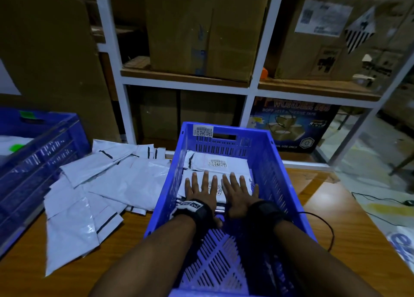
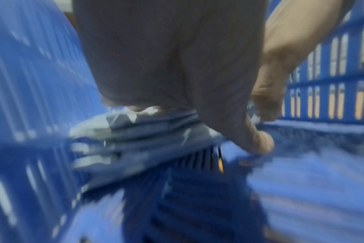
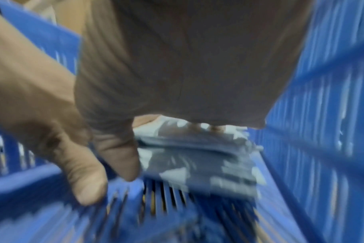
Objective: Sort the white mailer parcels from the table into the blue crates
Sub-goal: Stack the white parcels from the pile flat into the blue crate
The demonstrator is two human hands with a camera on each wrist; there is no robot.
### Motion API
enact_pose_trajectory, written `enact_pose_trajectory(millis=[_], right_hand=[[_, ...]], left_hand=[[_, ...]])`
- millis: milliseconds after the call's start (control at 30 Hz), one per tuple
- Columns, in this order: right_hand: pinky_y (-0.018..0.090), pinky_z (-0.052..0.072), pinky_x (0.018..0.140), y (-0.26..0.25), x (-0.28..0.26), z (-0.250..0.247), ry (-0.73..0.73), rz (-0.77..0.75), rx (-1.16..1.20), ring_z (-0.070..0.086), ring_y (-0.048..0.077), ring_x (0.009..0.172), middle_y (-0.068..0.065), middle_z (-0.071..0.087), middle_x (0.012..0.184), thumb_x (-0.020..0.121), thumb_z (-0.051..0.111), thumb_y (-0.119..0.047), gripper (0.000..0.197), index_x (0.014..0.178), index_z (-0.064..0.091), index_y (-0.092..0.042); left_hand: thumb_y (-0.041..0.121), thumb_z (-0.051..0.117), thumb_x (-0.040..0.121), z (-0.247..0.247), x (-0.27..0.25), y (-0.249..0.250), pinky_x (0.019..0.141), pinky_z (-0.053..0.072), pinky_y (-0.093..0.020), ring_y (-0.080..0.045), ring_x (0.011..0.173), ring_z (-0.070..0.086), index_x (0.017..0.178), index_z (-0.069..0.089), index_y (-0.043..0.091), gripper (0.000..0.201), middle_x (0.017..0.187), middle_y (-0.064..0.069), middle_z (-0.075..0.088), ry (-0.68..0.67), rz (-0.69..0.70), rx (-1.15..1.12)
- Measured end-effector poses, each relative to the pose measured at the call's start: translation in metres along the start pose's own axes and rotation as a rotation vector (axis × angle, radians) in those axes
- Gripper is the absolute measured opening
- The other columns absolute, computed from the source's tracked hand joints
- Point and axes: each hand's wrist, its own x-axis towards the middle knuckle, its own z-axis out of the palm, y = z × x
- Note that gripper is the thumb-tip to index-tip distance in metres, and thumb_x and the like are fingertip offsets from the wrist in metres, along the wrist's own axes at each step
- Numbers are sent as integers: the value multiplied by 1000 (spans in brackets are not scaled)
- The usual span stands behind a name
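Inside the middle blue crate (image 1: 277,162), seen from the head, the left hand (image 1: 201,191) and right hand (image 1: 239,191) lie flat, fingers straight, side by side on the top parcel (image 1: 190,180) near the crate's far wall, and the loose parcels (image 1: 107,184) wait on the table (image 1: 336,218) left of this crate, nearer the left hand. From the left wrist, the flat left palm (image 2: 166,57) presses the stack (image 2: 135,131) right under it. From the right wrist, the right palm (image 3: 187,57) presses the same stack (image 3: 197,156), whose long side looks to run across the crate.

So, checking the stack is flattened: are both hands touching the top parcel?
Touching. Head view shows left hand and right hand spread flat on the parcel.
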Motion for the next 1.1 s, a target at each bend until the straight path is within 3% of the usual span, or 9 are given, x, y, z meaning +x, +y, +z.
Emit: enact_pose_trajectory(millis=[67,167,233,300,433,567,700,900,1100], right_hand=[[70,-8,111,-4,-6,-12,38,8,17,-25,29,147,-1,-30,159,87,57,-45,102,153,-19,-30],[67,5,114,-3,-17,-37,207,2,89,-6,26,151,-1,-7,165,100,37,-43,69,157,3,-25],[61,17,113,0,-25,-58,347,-57,32,15,25,148,4,18,161,96,46,-35,63,152,24,-19],[54,25,109,1,-33,-78,503,-105,-27,30,25,140,7,33,152,91,50,-31,54,142,37,-17],[57,24,111,-9,-47,-114,699,-122,-73,24,26,144,6,28,157,94,47,-38,56,146,34,-21],[57,19,113,-25,-62,-144,774,-142,-82,12,26,149,5,19,161,99,39,-45,58,151,28,-22],[55,23,113,-52,-73,-175,863,-226,-132,17,28,147,7,25,158,96,44,-41,58,149,31,-20],[52,33,103,-123,-84,-201,904,-337,-169,34,32,135,12,40,146,95,45,-40,46,134,44,-15],[54,34,102,-215,-62,-214,882,-375,-133,35,32,134,12,40,146,96,45,-41,50,140,40,-15]], left_hand=[[60,83,67,-14,-2,3,114,-13,-65,-45,140,-36,151,-30,15,147,153,-14,-42,-11,-27,15],[48,69,88,-38,-8,12,114,-14,-66,-42,145,-29,155,-19,12,116,158,-13,-34,57,-33,-17],[45,53,97,-56,-14,17,114,-11,-67,-40,147,-24,157,-10,12,93,162,-12,-27,137,-17,-64],[40,49,99,-78,-20,20,115,-6,-67,-40,148,-22,158,-4,11,84,163,-12,-23,202,-7,-83],[35,53,96,-132,-36,22,117,-5,-65,-39,149,-20,158,0,13,85,164,-10,-21,349,-11,-112],[33,50,95,-176,-60,6,118,2,-63,-35,151,-16,158,8,14,78,166,-7,-13,484,22,-123],[39,52,95,-202,-89,-34,118,9,-64,-33,152,-5,156,16,14,75,165,-7,5,634,9,-75],[41,57,94,-222,-131,-121,116,6,-66,-36,151,-7,156,17,16,78,165,-8,1,645,-79,23],[42,57,95,-209,-146,-220,115,4,-68,-36,151,-9,156,17,18,76,166,-8,-3,607,-115,55]])
